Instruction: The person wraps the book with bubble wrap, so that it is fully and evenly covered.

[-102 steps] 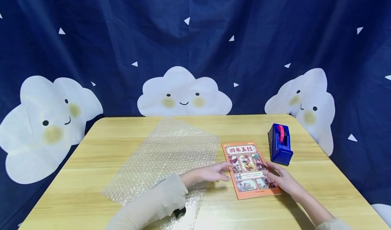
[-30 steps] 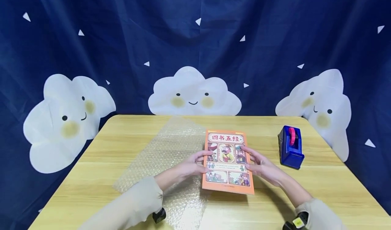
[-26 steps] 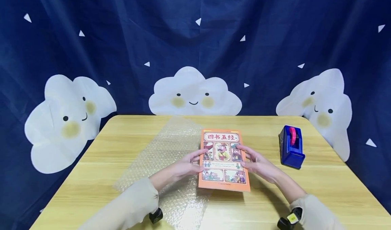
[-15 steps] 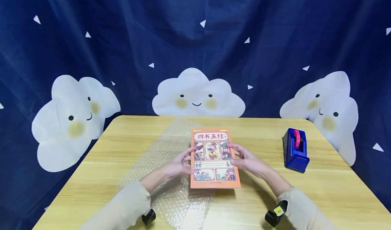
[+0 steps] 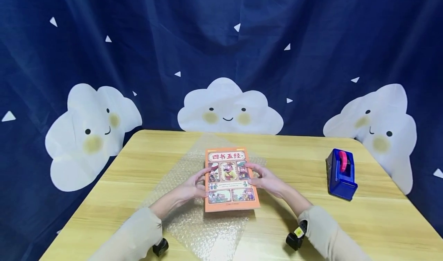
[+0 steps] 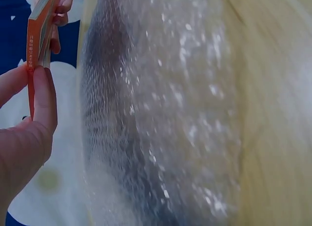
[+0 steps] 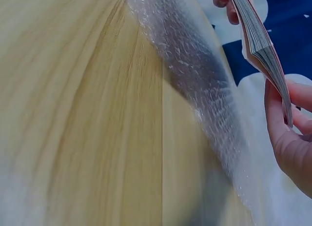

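Left hand (image 5: 188, 190) and right hand (image 5: 271, 182) pinching an orange book (image 5: 228, 170) by its long sides, mid-frame
It's up off the table (image 5: 290, 153), long axis roughly up-down, title end toward the frame's top. Bubble wrap (image 5: 207, 232) underneath, blue tape dispenser (image 5: 340, 184) over at frame right.

Right hand (image 7: 292, 153) has its fingers (image 7: 274, 111) pinching the book (image 7: 263, 48), page edges showing. Bubble wrap (image 7: 195, 74) lies on the wood-grain counter (image 7: 97, 113), blue-and-white backdrop (image 7: 292, 38) behind.
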The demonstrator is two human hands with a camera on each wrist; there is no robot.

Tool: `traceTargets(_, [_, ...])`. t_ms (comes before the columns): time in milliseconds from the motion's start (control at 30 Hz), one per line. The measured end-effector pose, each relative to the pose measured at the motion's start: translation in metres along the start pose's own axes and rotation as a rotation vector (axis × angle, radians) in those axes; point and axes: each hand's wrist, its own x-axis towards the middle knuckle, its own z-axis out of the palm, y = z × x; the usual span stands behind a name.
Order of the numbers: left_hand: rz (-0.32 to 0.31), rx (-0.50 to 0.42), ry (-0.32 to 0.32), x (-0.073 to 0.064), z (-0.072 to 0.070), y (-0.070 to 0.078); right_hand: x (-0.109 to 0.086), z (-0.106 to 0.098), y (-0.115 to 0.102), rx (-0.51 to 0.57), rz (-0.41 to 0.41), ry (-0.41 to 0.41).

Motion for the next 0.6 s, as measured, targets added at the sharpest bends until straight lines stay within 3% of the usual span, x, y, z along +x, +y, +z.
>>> traceTargets(600, [-0.006,0.052,0.052,-0.015,-0.034,-0.014,0.035,0.023,0.007,-0.142,0.014,0.009])
